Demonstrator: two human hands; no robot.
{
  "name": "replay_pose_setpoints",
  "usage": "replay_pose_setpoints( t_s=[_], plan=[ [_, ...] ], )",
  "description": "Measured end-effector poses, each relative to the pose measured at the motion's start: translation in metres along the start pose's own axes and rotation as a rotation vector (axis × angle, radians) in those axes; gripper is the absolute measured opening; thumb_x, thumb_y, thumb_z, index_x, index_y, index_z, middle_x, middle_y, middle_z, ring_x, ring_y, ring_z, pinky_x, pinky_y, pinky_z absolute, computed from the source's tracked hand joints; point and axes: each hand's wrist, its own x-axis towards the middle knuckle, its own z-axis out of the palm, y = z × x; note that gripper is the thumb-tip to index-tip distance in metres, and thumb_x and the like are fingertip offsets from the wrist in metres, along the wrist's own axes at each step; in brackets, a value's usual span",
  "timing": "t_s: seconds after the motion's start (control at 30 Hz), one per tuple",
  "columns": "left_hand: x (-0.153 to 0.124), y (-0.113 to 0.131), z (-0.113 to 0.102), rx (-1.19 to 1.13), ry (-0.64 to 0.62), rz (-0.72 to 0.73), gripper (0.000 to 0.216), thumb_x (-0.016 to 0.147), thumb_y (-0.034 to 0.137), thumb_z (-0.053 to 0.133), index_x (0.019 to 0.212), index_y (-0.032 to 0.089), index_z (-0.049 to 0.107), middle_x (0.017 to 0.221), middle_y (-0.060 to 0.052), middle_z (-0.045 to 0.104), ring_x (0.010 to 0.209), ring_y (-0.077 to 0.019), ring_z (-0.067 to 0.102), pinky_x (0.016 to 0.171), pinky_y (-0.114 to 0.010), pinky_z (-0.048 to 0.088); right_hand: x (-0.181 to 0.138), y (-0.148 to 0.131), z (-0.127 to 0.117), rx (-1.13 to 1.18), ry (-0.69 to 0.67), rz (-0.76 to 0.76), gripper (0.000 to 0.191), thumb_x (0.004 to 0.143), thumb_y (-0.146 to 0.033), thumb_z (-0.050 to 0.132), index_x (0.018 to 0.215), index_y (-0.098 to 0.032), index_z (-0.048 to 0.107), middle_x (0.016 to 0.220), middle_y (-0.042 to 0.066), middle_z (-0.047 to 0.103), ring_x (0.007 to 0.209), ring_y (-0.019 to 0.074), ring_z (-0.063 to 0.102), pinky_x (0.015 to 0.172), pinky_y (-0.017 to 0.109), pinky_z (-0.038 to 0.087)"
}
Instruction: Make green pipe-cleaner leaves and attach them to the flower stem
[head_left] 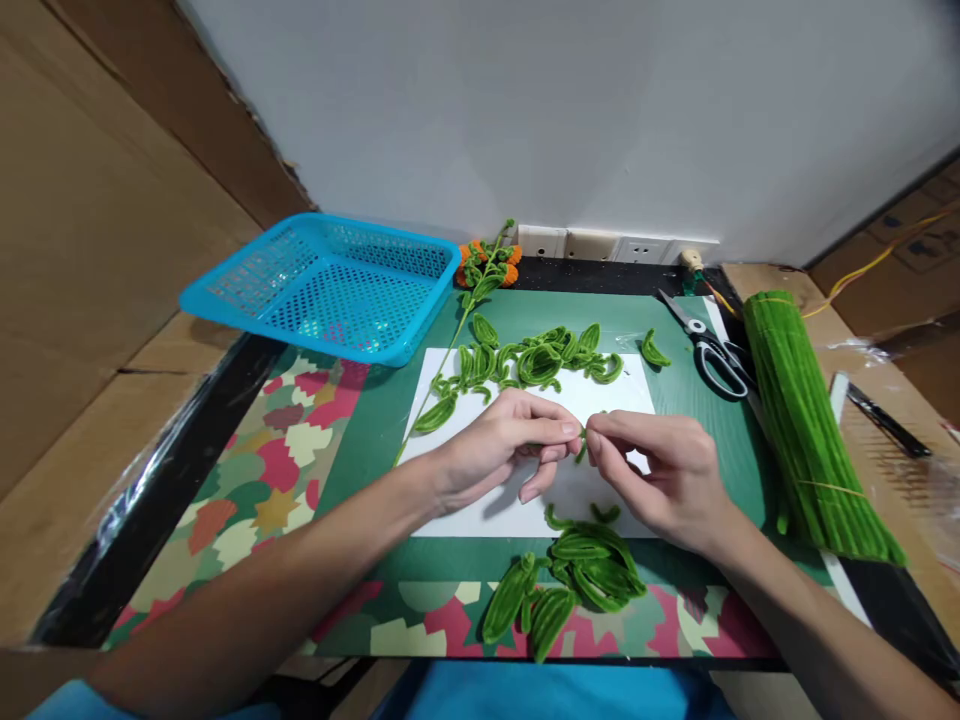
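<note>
Over a white sheet of paper (465,515), my left hand (499,440) and my right hand (664,465) meet fingertip to fingertip. Both pinch a small green pipe cleaner piece (582,448), mostly covered by the fingers. Just below the hands, a heap of green pipe cleaner leaves (592,555) lies at the table's near edge. Behind them, more curled leaves (540,362) spread across the top of the paper. A long green stem (457,330) with leaves and orange blossoms (510,272) slants along the paper's left side. One leaf (655,350) lies apart at the right.
A blue plastic basket (405,335) stands at the back left. Black-handled scissors (716,355) rest at the right, beside a thick bundle of green pipe cleaners (817,430). A black utility knife (889,420) lies farther right. Wall sockets (641,250) line the back.
</note>
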Motion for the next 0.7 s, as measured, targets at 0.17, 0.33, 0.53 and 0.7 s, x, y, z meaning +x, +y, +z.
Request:
replay_pose_setpoints(
  t_s=[0.17, 0.33, 0.53, 0.7],
  plan=[
    [0.001, 0.005, -0.015, 0.041, -0.154, -0.163, 0.028, 0.088, 0.028, 0.078, 0.068, 0.012, 0.067, 0.057, 0.004, 0.051, 0.037, -0.0098, 0.057, 0.038, -0.019, 0.039, -0.008, 0.012, 0.0, -0.471, -0.119, -0.471, 0.019, 0.1, -0.003, 0.052, 0.107, -0.01, 0.069, 0.07, 0.004, 0.062, 0.06, 0.0158, 0.049, 0.054, 0.03, 0.038],
    [0.002, 0.01, -0.017, 0.423, -0.038, 0.1, 0.025, 0.097, 0.036, 0.073, 0.09, 0.012, 0.076, 0.068, -0.002, 0.068, 0.052, -0.0134, 0.064, 0.054, -0.025, 0.051, -0.002, 0.01, 0.005, -0.146, -0.071, -0.062, 0.024, 0.103, -0.014, 0.052, 0.088, -0.015, 0.071, 0.063, 0.0, 0.059, 0.05, 0.011, 0.045, 0.048, 0.025, 0.035],
    [0.004, -0.003, -0.015, 1.07, 0.22, 0.716, 0.015, 0.097, 0.026, 0.076, 0.109, 0.016, 0.078, 0.107, -0.008, 0.079, 0.097, -0.0206, 0.071, 0.09, -0.035, 0.049, 0.008, 0.013, 0.007, 0.555, -0.008, 0.592, 0.04, 0.098, -0.042, 0.067, 0.068, -0.015, 0.07, 0.05, -0.001, 0.057, 0.039, 0.007, 0.033, 0.04, 0.023, 0.025],
    [0.003, -0.005, -0.021, 1.312, 0.199, 0.811, 0.014, 0.101, 0.024, 0.073, 0.109, 0.018, 0.082, 0.099, -0.007, 0.081, 0.087, -0.0196, 0.07, 0.085, -0.037, 0.043, 0.01, 0.017, 0.006, 0.687, -0.032, 0.675, 0.03, 0.091, -0.038, 0.07, 0.072, -0.015, 0.072, 0.056, 0.002, 0.067, 0.037, 0.0062, 0.033, 0.038, 0.022, 0.021]
  ],
)
